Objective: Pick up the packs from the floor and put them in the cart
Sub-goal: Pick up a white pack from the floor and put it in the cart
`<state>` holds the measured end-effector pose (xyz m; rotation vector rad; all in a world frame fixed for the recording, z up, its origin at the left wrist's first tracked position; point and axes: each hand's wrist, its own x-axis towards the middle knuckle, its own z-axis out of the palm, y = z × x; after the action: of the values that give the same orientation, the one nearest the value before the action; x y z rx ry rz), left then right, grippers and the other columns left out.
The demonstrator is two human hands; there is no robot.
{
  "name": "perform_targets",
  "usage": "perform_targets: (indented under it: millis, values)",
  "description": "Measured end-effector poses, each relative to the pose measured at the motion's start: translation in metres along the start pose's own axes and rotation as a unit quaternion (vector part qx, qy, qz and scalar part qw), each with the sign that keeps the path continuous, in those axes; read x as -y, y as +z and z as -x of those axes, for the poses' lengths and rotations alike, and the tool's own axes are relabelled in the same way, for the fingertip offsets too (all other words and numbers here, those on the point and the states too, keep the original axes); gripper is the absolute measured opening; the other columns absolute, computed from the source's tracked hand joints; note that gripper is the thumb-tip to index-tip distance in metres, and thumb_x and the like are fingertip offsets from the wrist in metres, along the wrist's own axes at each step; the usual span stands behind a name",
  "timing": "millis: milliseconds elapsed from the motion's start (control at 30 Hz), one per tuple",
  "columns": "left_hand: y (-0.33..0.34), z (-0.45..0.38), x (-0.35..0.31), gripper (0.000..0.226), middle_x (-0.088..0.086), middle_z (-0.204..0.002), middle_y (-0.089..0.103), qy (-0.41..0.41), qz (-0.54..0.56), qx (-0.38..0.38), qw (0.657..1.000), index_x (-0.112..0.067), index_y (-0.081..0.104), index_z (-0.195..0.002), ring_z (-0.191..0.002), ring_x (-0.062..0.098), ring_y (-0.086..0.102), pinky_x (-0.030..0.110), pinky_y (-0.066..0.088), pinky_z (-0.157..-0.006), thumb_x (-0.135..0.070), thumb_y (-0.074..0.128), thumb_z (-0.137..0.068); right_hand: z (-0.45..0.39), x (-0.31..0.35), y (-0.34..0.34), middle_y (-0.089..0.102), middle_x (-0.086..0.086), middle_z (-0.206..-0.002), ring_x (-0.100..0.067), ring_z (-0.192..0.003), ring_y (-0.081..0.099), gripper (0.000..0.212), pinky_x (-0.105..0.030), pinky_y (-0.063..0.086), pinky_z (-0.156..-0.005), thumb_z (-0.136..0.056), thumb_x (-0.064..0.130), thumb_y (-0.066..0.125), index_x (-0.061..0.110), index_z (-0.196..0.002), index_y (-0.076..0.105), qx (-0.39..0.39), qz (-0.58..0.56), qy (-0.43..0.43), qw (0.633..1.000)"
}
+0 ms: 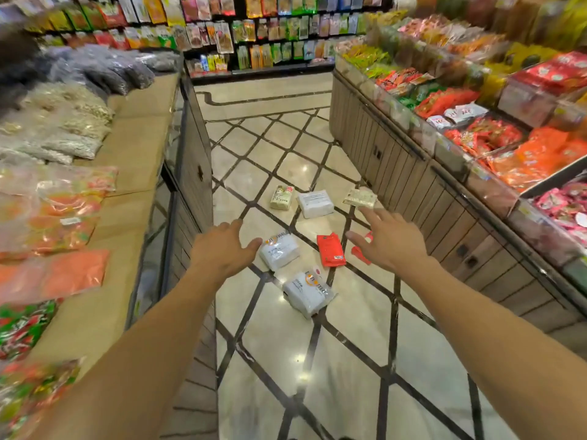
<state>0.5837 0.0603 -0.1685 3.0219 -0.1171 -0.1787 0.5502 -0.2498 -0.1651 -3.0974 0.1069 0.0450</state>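
Note:
Several packs lie scattered on the tiled aisle floor. Nearest is a white pack (307, 293), with another white pack (279, 251) just beyond it. A red pack (331, 250) lies to their right, and a second red pack (360, 254) is mostly hidden behind my right hand. Farther off lie a cream pack (281, 197), a white pack (315, 203) and a speckled pack (360, 198). My left hand (224, 249) and my right hand (389, 241) stretch forward above the packs, fingers spread, holding nothing. No cart is in view.
A display counter (139, 147) with bagged goods runs along the left of the aisle. A slatted counter (413, 185) piled with red and orange packets lines the right. Hanging snack shelves (270, 33) close off the far end.

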Motion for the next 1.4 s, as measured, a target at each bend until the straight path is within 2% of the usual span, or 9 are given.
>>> perform_targets:
  millis: [267, 367, 600, 700, 800, 933, 1133, 1267, 1400]
  values:
    - [0.075, -0.143, -0.017, 0.071, 0.009, -0.149, 0.054, 0.011, 0.01, 0.082, 0.997, -0.021, 0.039, -0.154, -0.135, 0.033, 0.05, 0.046, 0.044, -0.101, -0.062, 0.045, -0.097, -0.131, -0.007, 0.109, 0.059, -0.009, -0.147, -0.037, -0.133, 0.056, 0.076, -0.048, 0.053, -0.095, -0.098, 0.071, 0.044, 0.028, -0.16, 0.038, 0.086, -0.057, 0.009, 0.995]
    - [0.116, -0.198, -0.032, 0.068, 0.01, -0.146, 0.057, 0.014, 0.014, 0.122, 0.992, -0.019, 0.041, -0.153, -0.132, 0.034, 0.052, 0.045, 0.045, -0.1, -0.059, 0.047, -0.098, -0.184, -0.01, 0.159, 0.056, -0.009, -0.15, -0.038, -0.133, 0.055, 0.081, -0.049, 0.051, -0.095, -0.094, 0.076, 0.036, 0.028, -0.16, 0.037, 0.13, -0.079, 0.019, 0.988]
    - [0.247, -0.303, -0.051, 0.049, 0.007, -0.133, 0.064, -0.002, 0.071, 0.2, 0.977, -0.022, 0.057, -0.134, -0.122, 0.034, 0.058, 0.041, 0.045, -0.093, -0.054, 0.055, -0.097, -0.273, -0.022, 0.307, 0.048, -0.009, -0.158, -0.037, -0.138, 0.051, 0.077, -0.048, 0.047, -0.105, -0.099, 0.072, 0.038, 0.03, -0.163, 0.031, 0.213, -0.116, 0.062, 0.968]
    - [0.334, -0.344, -0.051, 0.056, 0.006, -0.127, 0.066, -0.007, 0.078, 0.244, 0.967, -0.028, 0.054, -0.139, -0.118, 0.033, 0.063, 0.043, 0.048, -0.092, -0.063, 0.051, -0.094, -0.296, -0.021, 0.392, 0.053, -0.006, -0.152, -0.035, -0.133, 0.053, 0.071, -0.047, 0.046, -0.101, -0.1, 0.067, 0.045, 0.033, -0.162, 0.033, 0.235, -0.152, 0.108, 0.954]
    - [0.433, -0.381, -0.05, 0.063, 0.001, -0.146, 0.057, -0.009, 0.08, 0.285, 0.955, -0.029, 0.044, -0.151, -0.134, 0.027, 0.053, 0.039, 0.042, -0.104, -0.061, 0.049, -0.097, -0.311, -0.02, 0.492, 0.054, -0.002, -0.148, -0.032, -0.131, 0.053, 0.066, -0.045, 0.047, -0.1, -0.1, 0.065, 0.046, 0.036, -0.159, 0.035, 0.256, -0.209, 0.183, 0.926]
    - [0.567, -0.424, -0.041, 0.055, 0.001, -0.137, 0.063, -0.014, 0.102, 0.312, 0.944, -0.031, 0.049, -0.145, -0.129, 0.026, 0.055, 0.04, 0.044, -0.103, -0.058, 0.051, -0.097, -0.318, -0.012, 0.631, 0.05, -0.006, -0.15, -0.033, -0.134, 0.05, 0.069, -0.044, 0.045, -0.101, -0.101, 0.061, 0.048, 0.032, -0.161, 0.03, 0.264, -0.259, 0.293, 0.882]
    - [0.738, -0.477, -0.025, 0.062, 0.01, -0.14, 0.059, -0.024, 0.1, 0.301, 0.948, -0.021, 0.046, -0.147, -0.132, 0.032, 0.052, 0.044, 0.041, -0.106, -0.058, 0.05, -0.098, -0.33, 0.013, 0.801, 0.026, -0.016, -0.169, -0.04, -0.15, 0.035, 0.1, -0.051, 0.037, -0.115, -0.097, 0.067, 0.054, 0.015, -0.168, 0.007, 0.192, -0.383, 0.518, 0.74]
    - [0.812, -0.506, -0.014, 0.085, 0.012, -0.151, 0.049, -0.001, 0.087, 0.248, 0.965, -0.023, 0.03, -0.158, -0.143, 0.035, 0.039, 0.051, 0.039, -0.111, -0.072, 0.047, -0.091, -0.329, 0.017, 0.869, 0.022, -0.014, -0.172, -0.039, -0.153, 0.035, 0.113, -0.052, 0.034, -0.119, -0.089, 0.078, 0.056, 0.018, -0.168, 0.002, 0.13, -0.426, 0.601, 0.663]
    - [0.855, -0.517, -0.012, 0.103, 0.004, -0.161, 0.038, -0.033, 0.149, 0.273, 0.95, -0.032, 0.015, -0.162, -0.143, 0.033, 0.041, 0.049, 0.038, -0.11, -0.085, 0.049, -0.08, -0.336, 0.018, 0.916, 0.044, -0.007, -0.163, -0.033, -0.146, 0.047, 0.104, -0.05, 0.04, -0.116, -0.085, 0.083, 0.054, 0.026, -0.165, 0.019, 0.065, -0.446, 0.602, 0.659]
